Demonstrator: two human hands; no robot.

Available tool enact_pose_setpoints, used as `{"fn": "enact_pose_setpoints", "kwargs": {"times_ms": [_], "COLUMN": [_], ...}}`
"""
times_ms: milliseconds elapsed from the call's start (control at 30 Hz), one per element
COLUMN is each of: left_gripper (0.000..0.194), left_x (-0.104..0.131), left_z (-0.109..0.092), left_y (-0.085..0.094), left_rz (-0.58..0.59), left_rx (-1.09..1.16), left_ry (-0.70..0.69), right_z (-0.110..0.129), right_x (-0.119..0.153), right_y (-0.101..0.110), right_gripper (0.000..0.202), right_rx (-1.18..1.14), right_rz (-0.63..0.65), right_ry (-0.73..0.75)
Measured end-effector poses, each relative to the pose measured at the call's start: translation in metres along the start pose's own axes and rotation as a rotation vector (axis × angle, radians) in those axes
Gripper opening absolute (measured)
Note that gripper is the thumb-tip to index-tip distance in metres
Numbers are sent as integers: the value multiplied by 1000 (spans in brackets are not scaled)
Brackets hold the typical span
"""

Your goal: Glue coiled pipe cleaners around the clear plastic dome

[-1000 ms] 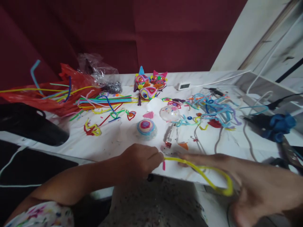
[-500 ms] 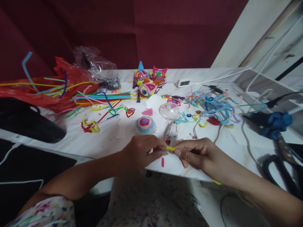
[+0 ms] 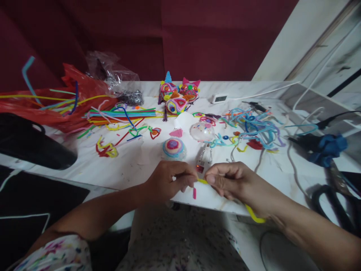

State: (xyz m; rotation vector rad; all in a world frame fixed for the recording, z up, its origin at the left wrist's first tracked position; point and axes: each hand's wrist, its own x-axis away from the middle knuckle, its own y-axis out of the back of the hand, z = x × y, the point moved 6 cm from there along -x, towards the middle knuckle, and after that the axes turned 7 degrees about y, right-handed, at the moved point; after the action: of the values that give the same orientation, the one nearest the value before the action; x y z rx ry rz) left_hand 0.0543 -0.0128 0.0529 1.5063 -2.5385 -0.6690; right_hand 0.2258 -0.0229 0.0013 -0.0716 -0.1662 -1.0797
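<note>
Near the middle of the worktop's (image 3: 124, 171) front edge, we see a yellow pipe cleaner (image 3: 202, 181) held above the surface by two hands. The left hand (image 3: 172, 178) pinches it between thumb and forefinger, its tip hidden within the grasp. A short length, slim, bright yellow and nearly straight, bridges the narrow gap. The right hand (image 3: 235, 178) likewise pinches it between thumb and forefinger, the other fingers curled beneath. Behind this hand we lose sight of the strand; a curved yellow length shows again below the wrist, at the front edge.

Turning to edges and room, we note a black vessel (image 3: 36, 141) at the worktop's left end. Between it and the left hand, white marbled surface runs along the front edge. A ring-patterned dome (image 3: 173, 148) stands just beyond the left hand, towards the back edge. A pink strip (image 3: 194, 193) lies close to the front edge, below the left fingertips. A white device (image 3: 200, 165) with a red-lit window lies just beyond the pinched length. Between the right hand and black-handled scissors (image 3: 337, 207) near the front right corner, we find marbled surface crossed by a grey cord (image 3: 295, 173).
</note>
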Motion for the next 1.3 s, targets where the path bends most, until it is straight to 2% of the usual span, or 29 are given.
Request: {"fn": "enact_pose_setpoints", "kwargs": {"times_ms": [100,167,267,400,467,633,700,767,833,933,1033,1100,1167,1300], "left_gripper": [12,12,10,12,12,12,15,38,66,93,98,98,99,104], "left_x": [1,0,-2,0,1,-3,-8,-13,-19,-28,-34,-37,-41,-52], "left_z": [6,8,6,0,0,6,13,23,36,64,85,93,97,99], "left_y": [-2,-1,3,5,6,13,23,37,46,50,49,49,52,60], "left_rz": [32,22,-39,-82,-95,-124,-218,-365,-444,-410,-330,-293,-261,-127], "left_rx": [130,130,-33,-205,-196,-170,-237,-360,-530,-720,-771,-755,-719,-581], "left_ry": [63,58,-46,-162,-165,-147,-140,-120,-103,35,134,174,179,73], "right_z": [13,15,11,4,3,3,10,23,39,63,77,79,77,65], "right_x": [-1,-1,-2,-7,-10,-17,-20,-21,-21,-15,-7,-6,-8,-28], "right_y": [-3,-9,-19,-22,-22,-14,-6,3,13,22,24,26,29,29], "right_gripper": [60,60,59,57,55,50,46,40,33,33,37,39,40,39], "right_rx": [66,39,-105,-233,-233,-169,-50,132,360,746,1081,1263,1365,1300], "right_rz": [15,61,138,52,5,-21,-13,-8,-32,-66,-71,-91,-93,-31], "right_ry": [78,34,-84,-157,-147,-69,28,173,350,654,906,969,957,880]}}
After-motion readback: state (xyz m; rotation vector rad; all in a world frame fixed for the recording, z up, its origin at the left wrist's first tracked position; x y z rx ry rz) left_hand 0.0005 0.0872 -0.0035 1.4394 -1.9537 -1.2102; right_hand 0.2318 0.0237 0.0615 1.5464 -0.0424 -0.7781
